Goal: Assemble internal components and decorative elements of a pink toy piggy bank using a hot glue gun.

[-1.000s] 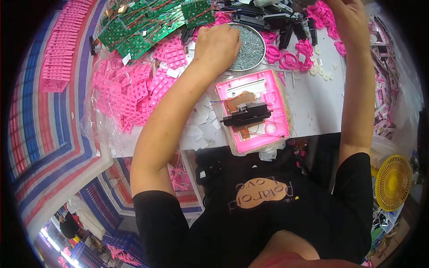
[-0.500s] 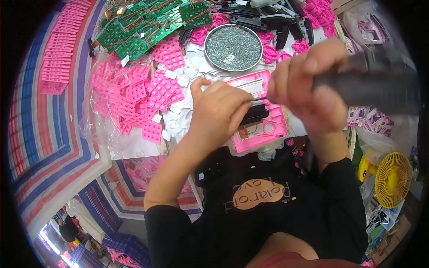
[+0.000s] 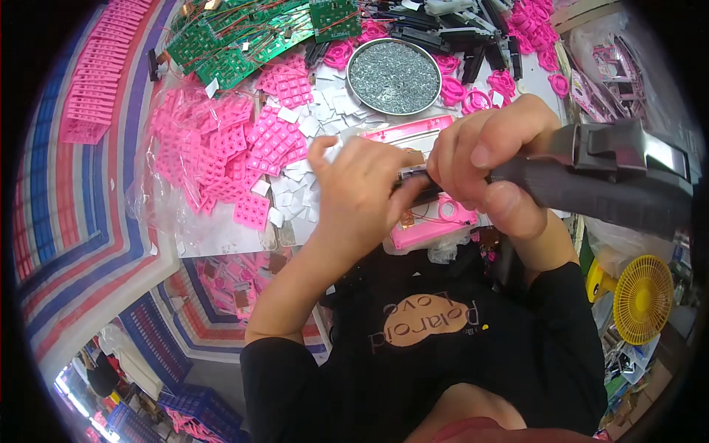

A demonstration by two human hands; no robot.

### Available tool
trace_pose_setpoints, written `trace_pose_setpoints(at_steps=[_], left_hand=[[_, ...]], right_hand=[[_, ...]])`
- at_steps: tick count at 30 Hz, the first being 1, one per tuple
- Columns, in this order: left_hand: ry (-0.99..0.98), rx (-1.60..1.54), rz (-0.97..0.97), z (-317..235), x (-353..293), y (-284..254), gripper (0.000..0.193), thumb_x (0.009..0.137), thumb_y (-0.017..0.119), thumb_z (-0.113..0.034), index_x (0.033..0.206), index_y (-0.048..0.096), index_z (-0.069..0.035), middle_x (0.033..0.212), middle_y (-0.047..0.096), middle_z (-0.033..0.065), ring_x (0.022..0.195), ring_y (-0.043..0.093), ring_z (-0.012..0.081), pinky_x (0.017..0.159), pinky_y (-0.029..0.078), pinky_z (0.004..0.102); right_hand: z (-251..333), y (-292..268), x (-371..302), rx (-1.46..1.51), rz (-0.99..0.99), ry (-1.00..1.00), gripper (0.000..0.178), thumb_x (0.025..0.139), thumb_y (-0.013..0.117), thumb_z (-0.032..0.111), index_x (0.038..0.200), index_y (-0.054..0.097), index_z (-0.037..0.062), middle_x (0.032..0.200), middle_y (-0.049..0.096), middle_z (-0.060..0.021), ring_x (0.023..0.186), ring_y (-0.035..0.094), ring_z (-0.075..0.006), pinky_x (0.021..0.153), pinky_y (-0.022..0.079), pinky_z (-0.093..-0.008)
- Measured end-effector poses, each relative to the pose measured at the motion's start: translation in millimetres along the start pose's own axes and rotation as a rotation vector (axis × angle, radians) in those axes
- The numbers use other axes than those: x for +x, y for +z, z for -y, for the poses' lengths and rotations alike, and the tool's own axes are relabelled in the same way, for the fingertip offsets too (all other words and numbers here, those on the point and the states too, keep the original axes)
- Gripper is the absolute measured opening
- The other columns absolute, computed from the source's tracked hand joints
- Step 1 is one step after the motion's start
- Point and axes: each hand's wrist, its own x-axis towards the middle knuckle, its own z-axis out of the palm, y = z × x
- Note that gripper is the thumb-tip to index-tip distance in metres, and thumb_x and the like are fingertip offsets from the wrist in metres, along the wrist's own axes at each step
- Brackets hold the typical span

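Observation:
My right hand (image 3: pixel 502 162) is wrapped around a dark electric screwdriver (image 3: pixel 591 181), its body lying sideways toward the right. The metal bit end (image 3: pixel 413 171) points left and reaches between the thumb and fingers of my left hand (image 3: pixel 362 184). Those fingers are pinched together; whatever they hold at the bit is too small and covered to name. Beneath both hands lies an open pink plastic housing (image 3: pixel 421 235), with thin wires and a round ring inside. A black plastic part (image 3: pixel 428 193) sits in it, mostly hidden by my fingers.
A round metal dish of small screws (image 3: pixel 394 77) stands beyond the housing. Pink keypads (image 3: pixel 273 148) and white paper squares (image 3: pixel 295 193) are heaped to the left. Green circuit boards (image 3: pixel 244 44), black plastic parts (image 3: pixel 473 37) and pink rings (image 3: pixel 533 29) lie behind. A yellow fan (image 3: pixel 642 299) is at right.
The screwdriver has come lower and to the left, its bit now between my left fingers. My left hand stays over the housing, its fingers covering more of the black part.

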Motion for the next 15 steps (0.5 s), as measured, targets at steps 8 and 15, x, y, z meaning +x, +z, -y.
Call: trace_pose_setpoints(at_steps=[8,15], left_hand=[[-0.166,0.179,0.116,5.3,-55.2,14.2,0.054,0.068,0.086,-0.034,0.115,0.066,-0.017,0.108,0.065,-0.0026,0.104,0.057,0.0207,0.092,0.027,0.0489],[-0.141,0.066,0.111,16.0,-55.7,19.2,0.046,0.072,0.083,-0.031,0.112,0.067,-0.014,0.109,0.065,-0.0005,0.103,0.057,0.0219,0.091,0.027,0.0456]], right_hand=[[-32.8,-3.8,-12.9,-0.061,0.031,0.018,0.03,0.093,0.07,0.017,0.112,0.048,0.0084,0.069,0.055,-0.005,0.06,0.051,-0.0144,0.057,0.045,-0.0317],[-31.7,0.4,-14.4,-0.072,0.063,0.07,0.026,0.093,0.068,0.015,0.11,0.049,0.0073,0.069,0.055,-0.0048,0.06,0.052,-0.0152,0.058,0.047,-0.0327]])
